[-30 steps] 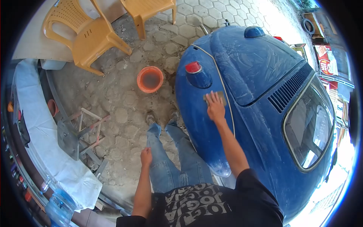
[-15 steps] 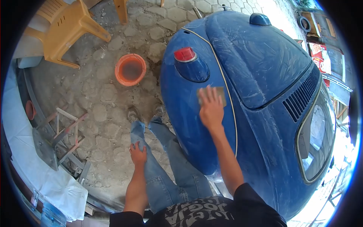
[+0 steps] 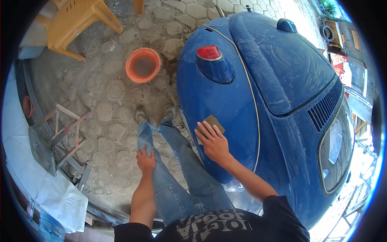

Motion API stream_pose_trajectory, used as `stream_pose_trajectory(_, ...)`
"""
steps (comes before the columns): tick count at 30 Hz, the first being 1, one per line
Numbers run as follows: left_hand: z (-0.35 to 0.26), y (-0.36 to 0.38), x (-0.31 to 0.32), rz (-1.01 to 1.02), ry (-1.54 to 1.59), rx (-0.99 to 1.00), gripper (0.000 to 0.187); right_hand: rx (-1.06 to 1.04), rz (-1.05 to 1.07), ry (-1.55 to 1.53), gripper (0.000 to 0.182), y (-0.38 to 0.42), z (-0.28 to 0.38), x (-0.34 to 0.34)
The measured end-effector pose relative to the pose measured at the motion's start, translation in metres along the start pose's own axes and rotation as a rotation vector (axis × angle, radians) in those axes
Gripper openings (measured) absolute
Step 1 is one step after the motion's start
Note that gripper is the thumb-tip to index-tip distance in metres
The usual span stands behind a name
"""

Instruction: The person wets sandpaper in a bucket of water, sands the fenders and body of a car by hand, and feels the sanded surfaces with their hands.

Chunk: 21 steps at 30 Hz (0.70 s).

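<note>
A blue car body (image 3: 238,101) with pale scuffs fills the right half of the view. On its rounded fender, below the red tail light (image 3: 209,53), my right hand (image 3: 213,143) presses a flat brownish-green sanding sheet (image 3: 213,122) against the paint, fingers over it. A thin cream strip (image 3: 256,111) runs along the fender's seam, to the right of that hand. My left hand (image 3: 146,159) rests on the knee of my jeans with its fingers spread, holding nothing.
An orange bucket (image 3: 143,65) of murky water stands on the paving. A yellow plastic chair (image 3: 74,26) is at the upper left. Below it are a small wooden frame (image 3: 66,129) and a pale covered surface (image 3: 44,193). A tire (image 3: 327,33) hangs at the upper right.
My right hand has slid the sheet down and left across the fender, towards me. The view has shifted slightly. My left hand stays on the knee.
</note>
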State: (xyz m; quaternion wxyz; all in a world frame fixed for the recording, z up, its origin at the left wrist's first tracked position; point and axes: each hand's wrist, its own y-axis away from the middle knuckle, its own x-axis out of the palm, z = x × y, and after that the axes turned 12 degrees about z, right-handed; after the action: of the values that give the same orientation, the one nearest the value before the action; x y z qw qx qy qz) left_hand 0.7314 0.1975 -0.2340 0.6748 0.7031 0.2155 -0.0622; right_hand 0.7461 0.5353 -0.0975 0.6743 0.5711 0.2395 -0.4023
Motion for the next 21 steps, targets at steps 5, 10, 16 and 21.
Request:
stream_pose_trajectory(5, -0.004, 0.000, -0.001, 0.002, 0.006, -0.027, 0.050, 0.283, -0.198, 0.084, 0.048, -0.059, -0.067, -0.055)
stream_pose_trajectory(10, -0.004, -0.003, -0.007, 0.015, 0.013, -0.017, 0.051, 0.040, -0.040, 0.038, 0.046, 0.022, -0.008, -0.018)
stream_pose_trajectory(16, -0.012, -0.002, -0.011, 0.027, -0.013, -0.016, 0.052, 0.290, -0.168, 0.005, 0.052, -0.026, -0.078, -0.059)
stream_pose_trajectory(21, -0.009, -0.003, -0.011, 0.012, -0.036, -0.023, 0.051, 0.303, -0.061, 0.055, 0.054, 0.045, -0.011, -0.037)
